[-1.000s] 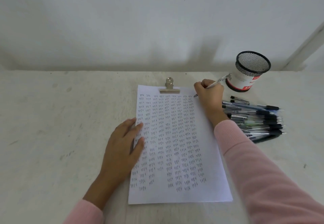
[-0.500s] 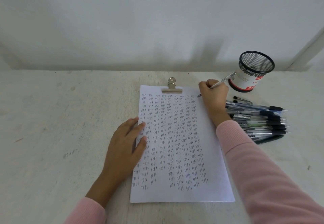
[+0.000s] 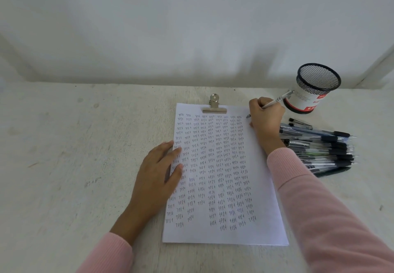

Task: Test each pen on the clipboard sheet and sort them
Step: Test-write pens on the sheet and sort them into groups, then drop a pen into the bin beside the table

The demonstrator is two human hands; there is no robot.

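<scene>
Near edge: Our two pink sleeves [image 3: 319, 204] come in from the near side over the pale table [image 3: 64, 166], one on each side of the sheet.
Left hand: Our left hand [image 3: 156, 174] lies flat and open on the left margin of the clipboard sheet [image 3: 264, 208], fingers spread and pressing the paper down; it grasps nothing.
Sheet: The page is filled with columns of small "test" marks from its far end almost to the near one, with a blank strip down the right margin and a gap in the near middle.
Right hand: Our right hand [image 3: 265, 115] is closed in a writing grip around a pen [image 3: 275, 102], light-barrelled, its tip at the far right corner of the sheet, just at the top of the blank margin.
Pen pile: A heap of dark-capped pens [image 3: 319, 149] lies on the table just right of our right wrist, off the paper.
Far end: The metal clip [image 3: 214, 106] holds the sheet's far edge; the mesh pen cup [image 3: 313, 87] stands far right, beyond the pile, and we see no pens in it.
Step in hand: We judge we are about to write, or just writing, a test mark with this pen.
Next move: It calls for a legible stroke, then placing the pen by result; which spot takes which kind, we cannot tell.
</scene>
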